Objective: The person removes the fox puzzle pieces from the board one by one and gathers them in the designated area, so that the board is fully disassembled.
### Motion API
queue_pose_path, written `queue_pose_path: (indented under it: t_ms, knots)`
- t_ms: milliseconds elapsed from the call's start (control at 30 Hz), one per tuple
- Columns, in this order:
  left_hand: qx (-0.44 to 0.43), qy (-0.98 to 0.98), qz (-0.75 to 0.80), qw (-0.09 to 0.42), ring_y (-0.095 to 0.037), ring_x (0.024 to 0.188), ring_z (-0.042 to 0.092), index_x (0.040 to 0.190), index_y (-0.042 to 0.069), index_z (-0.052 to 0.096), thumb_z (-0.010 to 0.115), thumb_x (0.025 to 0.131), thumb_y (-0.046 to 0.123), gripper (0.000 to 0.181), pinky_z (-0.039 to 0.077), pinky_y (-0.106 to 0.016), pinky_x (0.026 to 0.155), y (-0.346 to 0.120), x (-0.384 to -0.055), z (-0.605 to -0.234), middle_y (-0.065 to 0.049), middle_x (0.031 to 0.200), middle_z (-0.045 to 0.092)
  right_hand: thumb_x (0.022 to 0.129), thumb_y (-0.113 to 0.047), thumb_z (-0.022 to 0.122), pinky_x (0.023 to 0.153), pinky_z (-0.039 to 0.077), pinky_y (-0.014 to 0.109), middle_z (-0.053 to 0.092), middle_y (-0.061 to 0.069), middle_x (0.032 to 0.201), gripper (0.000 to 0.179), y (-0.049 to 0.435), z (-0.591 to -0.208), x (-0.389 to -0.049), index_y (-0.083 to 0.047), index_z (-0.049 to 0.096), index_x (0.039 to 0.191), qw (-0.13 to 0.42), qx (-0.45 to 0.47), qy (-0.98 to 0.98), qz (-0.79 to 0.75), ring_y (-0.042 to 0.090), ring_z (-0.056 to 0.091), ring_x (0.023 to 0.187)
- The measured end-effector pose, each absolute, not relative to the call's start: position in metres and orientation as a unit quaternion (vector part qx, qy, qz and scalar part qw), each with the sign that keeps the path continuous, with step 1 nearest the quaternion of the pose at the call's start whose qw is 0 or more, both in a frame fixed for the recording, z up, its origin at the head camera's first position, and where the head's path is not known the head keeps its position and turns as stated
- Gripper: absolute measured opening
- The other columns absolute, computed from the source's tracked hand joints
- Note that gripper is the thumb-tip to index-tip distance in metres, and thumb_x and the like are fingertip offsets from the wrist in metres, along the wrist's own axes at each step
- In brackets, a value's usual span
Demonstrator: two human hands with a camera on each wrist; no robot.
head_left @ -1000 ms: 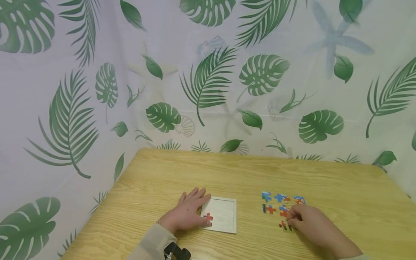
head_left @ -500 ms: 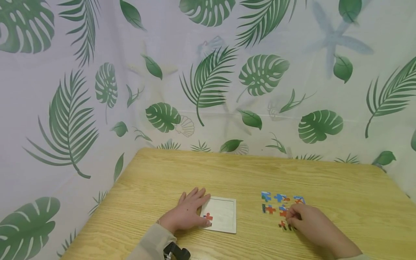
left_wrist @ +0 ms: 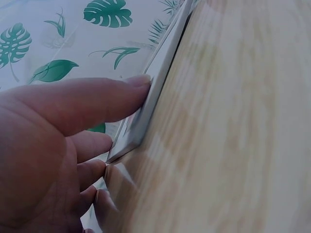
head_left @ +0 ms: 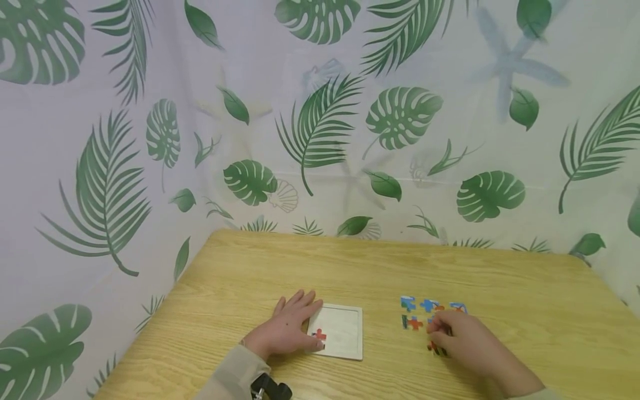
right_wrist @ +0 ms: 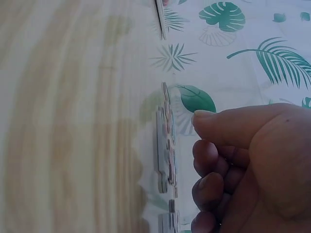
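Note:
My left hand (head_left: pixel 287 330) rests with spread fingers at the left edge of a white puzzle tray (head_left: pixel 344 333). Its thumb (left_wrist: pixel 131 90) presses on the tray's rim in the left wrist view. Inside the tray's lower left corner lies a red jigsaw piece (head_left: pixel 320 334), partly under the thumb. Over a group of loose jigsaw pieces (head_left: pixel 414 323) hovers my right hand (head_left: pixel 462 336), hiding some of them. In the right wrist view its fingers are loosely curled, thumb and index slightly apart, with no piece visible between them. Those pieces (right_wrist: pixel 167 145) appear edge-on beside the fingertips.
Blue pieces (head_left: pixel 407 303) lie along the group's far row, and a red and black one (head_left: pixel 433 347) sits nearest me. A wooden table (head_left: pixel 300 261) carries everything. Leaf-printed cloth (head_left: pixel 320 139) hangs behind it and at its left. A black device (head_left: pixel 272 387) sits at my left wrist.
My right hand has shifted slightly left over the pieces, covering more of the middle one in the near rows. The left hand and the tray stay in place.

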State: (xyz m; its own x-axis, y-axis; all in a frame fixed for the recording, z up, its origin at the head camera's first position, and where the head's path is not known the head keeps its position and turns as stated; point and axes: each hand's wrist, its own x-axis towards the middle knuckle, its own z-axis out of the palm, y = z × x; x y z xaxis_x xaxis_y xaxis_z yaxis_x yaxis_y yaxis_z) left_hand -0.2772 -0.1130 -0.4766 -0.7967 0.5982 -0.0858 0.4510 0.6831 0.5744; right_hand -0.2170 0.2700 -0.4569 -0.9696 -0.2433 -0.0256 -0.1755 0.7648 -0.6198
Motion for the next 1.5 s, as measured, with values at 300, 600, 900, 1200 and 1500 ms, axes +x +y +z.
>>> queue_pose_path:
  t_ms: [300, 600, 900, 1200, 1500]
  knots:
    - [0.298, 0.905, 0.266, 0.149, -0.034, 0.154, 0.005, 0.160, 0.008, 0.032, 0.079, 0.083, 0.048, 0.098, -0.001, -0.061, 0.119, -0.116, -0.277, -0.474, -0.014, 0.167, 0.016, 0.097, -0.016, 0.067, 0.063, 0.044, 0.026, 0.056, -0.006, 0.079, 0.005, 0.251, -0.457, -0.222, -0.012, 0.068, 0.095, 0.045, -0.153, 0.927, -0.339, 0.008, 0.047, 0.069]
    - [0.311, 0.903, 0.259, 0.145, -0.035, 0.154, 0.003, 0.160, 0.006, 0.030, 0.079, 0.082, 0.053, 0.103, -0.001, -0.061, 0.119, -0.117, -0.278, -0.469, -0.015, 0.167, 0.014, 0.097, -0.018, 0.069, 0.063, 0.044, 0.027, 0.056, -0.006, 0.079, 0.005, 0.219, -0.453, -0.229, -0.013, 0.069, 0.096, 0.045, -0.172, 0.925, -0.336, 0.010, 0.048, 0.071]
    - [0.298, 0.906, 0.267, 0.139, -0.034, 0.154, 0.004, 0.159, 0.007, 0.032, 0.082, 0.079, 0.048, 0.103, -0.003, -0.060, 0.119, -0.117, -0.278, -0.474, -0.014, 0.167, 0.015, 0.095, -0.017, 0.068, 0.062, 0.043, 0.029, 0.054, -0.006, 0.077, 0.004, 0.181, -0.455, -0.235, -0.015, 0.071, 0.096, 0.046, -0.188, 0.921, -0.337, 0.010, 0.048, 0.068]
    - [0.295, 0.912, 0.253, 0.129, -0.034, 0.154, 0.005, 0.159, 0.008, 0.034, 0.081, 0.079, 0.047, 0.100, -0.001, -0.059, 0.120, -0.115, -0.277, -0.473, -0.012, 0.167, 0.017, 0.096, -0.019, 0.067, 0.061, 0.044, 0.030, 0.056, -0.005, 0.074, 0.009, 0.144, -0.455, -0.238, -0.014, 0.072, 0.102, 0.080, -0.205, 0.904, -0.366, 0.012, 0.051, 0.064]
    - [0.295, 0.910, 0.257, 0.138, -0.032, 0.154, 0.004, 0.159, 0.010, 0.034, 0.080, 0.081, 0.045, 0.097, -0.001, -0.059, 0.120, -0.116, -0.277, -0.476, -0.010, 0.167, 0.018, 0.095, -0.018, 0.067, 0.063, 0.044, 0.030, 0.056, -0.008, 0.076, 0.013, 0.109, -0.452, -0.242, -0.011, 0.073, 0.104, 0.075, -0.252, 0.901, -0.346, 0.009, 0.050, 0.067]
